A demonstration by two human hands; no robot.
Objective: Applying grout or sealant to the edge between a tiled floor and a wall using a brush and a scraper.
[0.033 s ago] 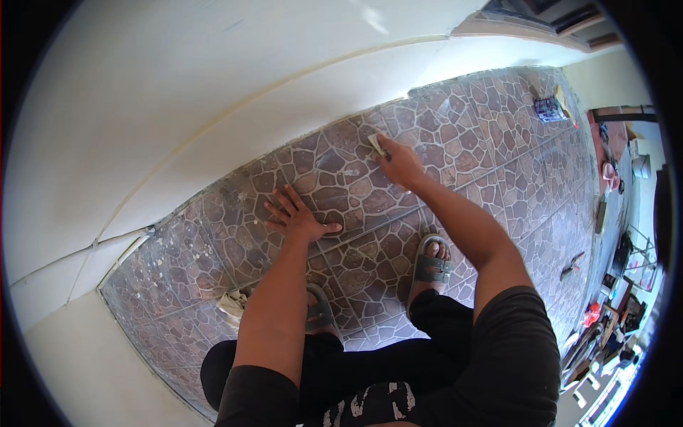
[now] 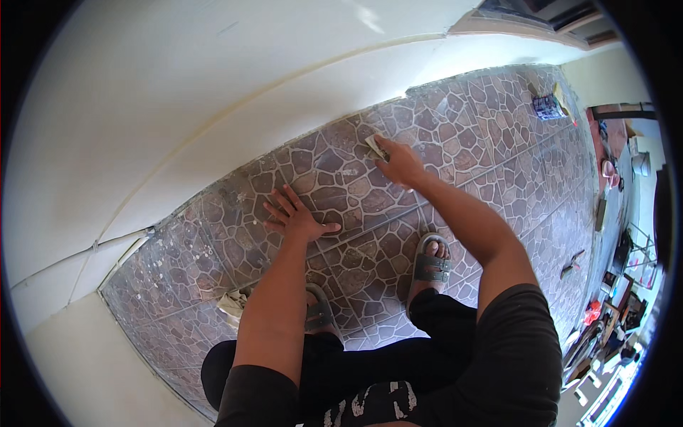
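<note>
My right hand grips a small flat scraper with a pale blade, held low against the patterned tile floor. Most of its handle is hidden inside my fingers. To the left, my left hand lies palm down on the tiles with its fingers spread, holding nothing. The floor has a brown stone pattern with light joint lines. Small pale spots and flecks mark it near the wall.
A white wall runs along the far side. Beside my left arm lies a crumpled beige cloth. A blue-and-white packet sits at the far right, and a dark-handled tool lies nearer. My sandalled feet stand behind my hands. Assorted household items crowd the right edge.
My right hand and the scraper have shifted very slightly toward the left. My left hand stays in place on the floor.
</note>
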